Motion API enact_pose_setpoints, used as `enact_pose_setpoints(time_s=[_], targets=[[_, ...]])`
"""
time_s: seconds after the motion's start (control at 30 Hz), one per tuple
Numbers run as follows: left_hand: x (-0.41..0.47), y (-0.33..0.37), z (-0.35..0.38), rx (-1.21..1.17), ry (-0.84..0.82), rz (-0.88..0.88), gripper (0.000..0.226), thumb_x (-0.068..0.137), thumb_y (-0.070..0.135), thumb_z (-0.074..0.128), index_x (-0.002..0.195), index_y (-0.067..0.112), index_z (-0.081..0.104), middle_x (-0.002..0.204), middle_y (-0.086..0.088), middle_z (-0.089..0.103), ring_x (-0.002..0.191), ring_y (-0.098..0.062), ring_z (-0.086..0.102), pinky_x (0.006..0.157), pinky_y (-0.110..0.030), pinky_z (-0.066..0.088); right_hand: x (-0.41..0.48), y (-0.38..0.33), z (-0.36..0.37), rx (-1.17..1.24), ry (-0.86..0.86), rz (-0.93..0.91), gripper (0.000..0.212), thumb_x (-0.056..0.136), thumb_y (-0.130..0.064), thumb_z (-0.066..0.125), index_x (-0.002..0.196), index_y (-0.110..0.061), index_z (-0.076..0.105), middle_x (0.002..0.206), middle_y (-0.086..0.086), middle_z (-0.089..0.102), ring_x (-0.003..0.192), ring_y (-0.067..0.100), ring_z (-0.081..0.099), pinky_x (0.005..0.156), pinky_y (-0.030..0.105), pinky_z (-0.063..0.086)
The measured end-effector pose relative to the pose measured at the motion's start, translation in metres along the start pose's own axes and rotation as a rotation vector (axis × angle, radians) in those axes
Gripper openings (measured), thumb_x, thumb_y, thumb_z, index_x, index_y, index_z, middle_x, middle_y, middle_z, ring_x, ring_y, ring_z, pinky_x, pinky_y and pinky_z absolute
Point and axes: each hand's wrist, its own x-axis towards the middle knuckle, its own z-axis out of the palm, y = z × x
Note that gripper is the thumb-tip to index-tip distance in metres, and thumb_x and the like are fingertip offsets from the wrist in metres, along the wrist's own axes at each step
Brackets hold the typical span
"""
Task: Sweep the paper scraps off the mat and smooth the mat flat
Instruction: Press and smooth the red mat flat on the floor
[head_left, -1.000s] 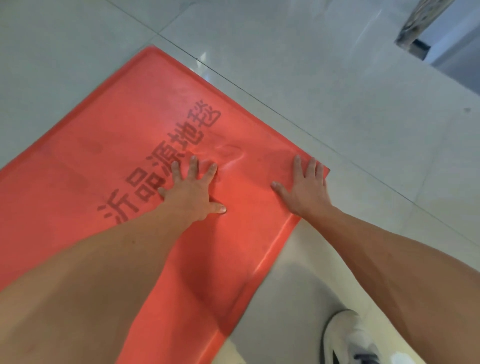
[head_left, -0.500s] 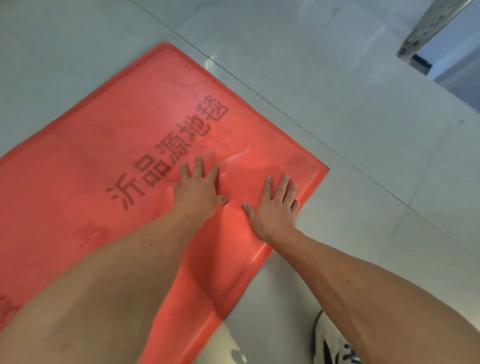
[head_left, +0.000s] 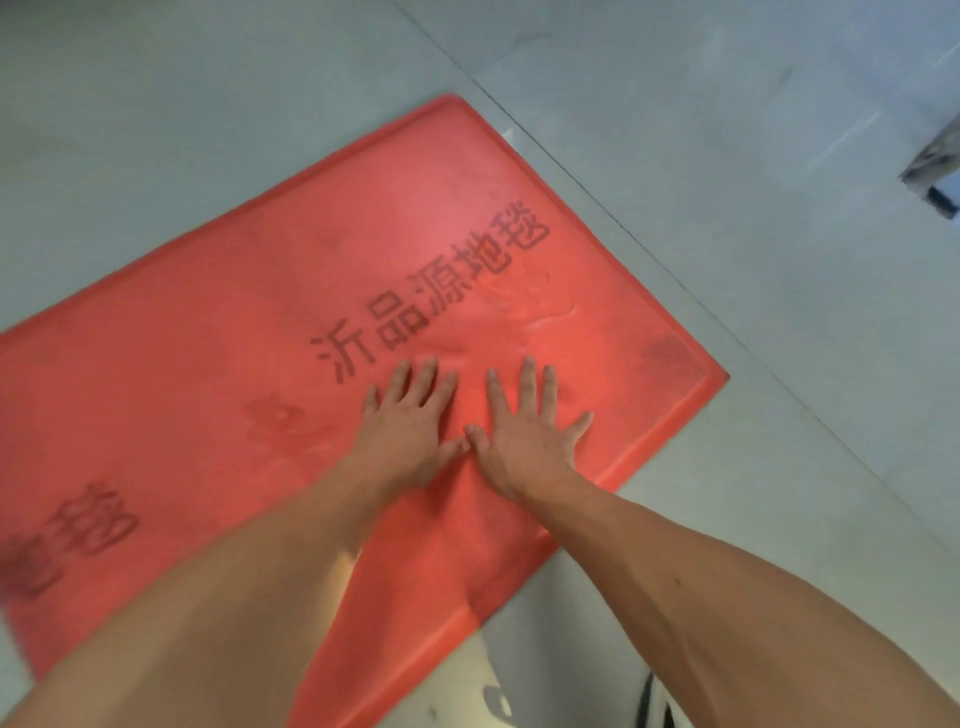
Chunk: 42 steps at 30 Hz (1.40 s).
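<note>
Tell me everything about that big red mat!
The mat is a big red rectangle, rubbery-looking, with a raised rim and dark printed characters. It lies slantwise on the pale tiled floor. Small wrinkles show near its right corner. The left hand and right hand press flat on it, side by side.

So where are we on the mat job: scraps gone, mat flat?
Done: no paper scraps show on the red rectangular floor mat. In hand: left hand and right hand press flat on it, side by side. Left: ripples beyond the hands, toward the right corner, need smoothing.
</note>
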Motion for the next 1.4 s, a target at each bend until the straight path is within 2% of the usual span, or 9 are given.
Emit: enact_pose_setpoints(time_s=[0.1, 0.23, 0.37, 0.47, 0.6, 0.9, 1.13, 1.3, 1.4], targets=[[-0.021, -0.017, 0.009, -0.047, 0.037, -0.020, 0.075, 0.094, 0.054, 0.037, 0.156, 0.031, -0.001, 0.163, 0.007, -0.012, 0.150, -0.020, -0.013, 0.118, -0.055, 0.002, 0.008, -0.027, 0.001, -0.047, -0.005, -0.155, 0.068, 0.098, -0.056, 0.036, 0.155, -0.039, 0.005, 0.162, 0.001, -0.023, 0.147, 0.026, -0.025, 0.107, 0.076, 0.002], [-0.045, -0.048, 0.016, -0.081, 0.057, -0.091, 0.077, 0.093, 0.051, 0.039, 0.155, 0.032, -0.001, 0.162, 0.014, -0.012, 0.149, -0.016, -0.015, 0.117, -0.060, 0.004, 0.016, -0.069, 0.005, -0.081, -0.053, -0.280, 0.068, 0.097, -0.055, 0.038, 0.155, -0.040, 0.006, 0.164, 0.000, -0.019, 0.148, 0.026, -0.023, 0.107, 0.076, 0.003], [-0.069, -0.081, 0.023, -0.123, 0.098, -0.164, 0.082, 0.087, 0.062, 0.043, 0.154, 0.038, 0.003, 0.162, 0.015, -0.011, 0.149, -0.019, -0.013, 0.116, -0.061, 0.007, 0.015, -0.103, 0.013, -0.105, -0.065, -0.315, 0.075, 0.096, -0.056, 0.041, 0.157, -0.032, 0.004, 0.164, 0.001, -0.015, 0.149, 0.026, -0.019, 0.108, 0.075, 0.005], [-0.086, -0.103, 0.029, -0.123, 0.094, -0.234, 0.092, 0.081, 0.073, 0.045, 0.153, 0.041, -0.002, 0.162, 0.014, -0.014, 0.149, -0.020, -0.015, 0.117, -0.057, 0.004, 0.013, -0.123, 0.019, -0.154, -0.061, -0.368, 0.078, 0.095, -0.059, 0.040, 0.156, -0.033, 0.000, 0.164, 0.002, -0.018, 0.149, 0.026, -0.020, 0.108, 0.075, 0.006], [-0.109, -0.131, 0.036, -0.106, 0.083, -0.341, 0.102, 0.074, 0.083, 0.042, 0.153, 0.040, -0.007, 0.160, 0.015, -0.019, 0.148, -0.017, -0.018, 0.114, -0.064, 0.002, 0.014, -0.146, 0.024, -0.213, -0.080, -0.444, 0.082, 0.093, -0.063, 0.042, 0.156, -0.035, -0.002, 0.163, 0.002, -0.021, 0.149, 0.026, -0.022, 0.106, 0.076, 0.005], [-0.162, -0.169, 0.058, -0.241, 0.123, -0.583, 0.114, 0.066, 0.086, 0.047, 0.151, 0.042, -0.015, 0.160, 0.014, -0.022, 0.148, -0.021, -0.019, 0.118, -0.055, 0.002, 0.017, -0.187, 0.038, -0.376, -0.066, -0.659, 0.075, 0.093, -0.054, 0.040, 0.155, -0.040, -0.001, 0.163, 0.003, -0.021, 0.149, 0.027, -0.019, 0.103, 0.080, 0.003], [-0.193, -0.183, 0.078, -0.337, 0.279, -0.768, 0.103, 0.078, 0.077, 0.047, 0.156, 0.026, 0.005, 0.164, 0.004, -0.006, 0.150, -0.017, -0.006, 0.121, -0.037, 0.008, 0.015, -0.225, 0.045, -0.378, -0.029, -0.700, 0.075, 0.091, -0.069, 0.035, 0.154, -0.042, 0.003, 0.163, 0.002, -0.019, 0.149, 0.028, -0.019, 0.104, 0.080, 0.003], [-0.200, -0.201, 0.082, -0.343, 0.446, -0.868, 0.082, 0.092, 0.059, 0.042, 0.156, 0.016, 0.013, 0.163, -0.009, 0.007, 0.150, -0.027, 0.006, 0.121, -0.036, 0.008, 0.016, -0.251, 0.051, -0.337, -0.060, -0.615, 0.083, 0.084, -0.079, 0.036, 0.152, -0.049, -0.001, 0.162, 0.001, -0.022, 0.149, 0.030, -0.020, 0.101, 0.082, 0.005], [-0.196, -0.219, 0.076, -0.458, 0.376, -0.991, 0.089, 0.088, 0.066, 0.043, 0.156, 0.022, 0.006, 0.164, -0.007, -0.004, 0.150, -0.029, -0.001, 0.120, -0.043, 0.011, 0.015, -0.251, 0.051, -0.354, -0.077, -0.597, 0.084, 0.084, -0.080, 0.035, 0.151, -0.050, -0.006, 0.161, 0.002, -0.026, 0.148, 0.030, -0.023, 0.099, 0.083, 0.005]])
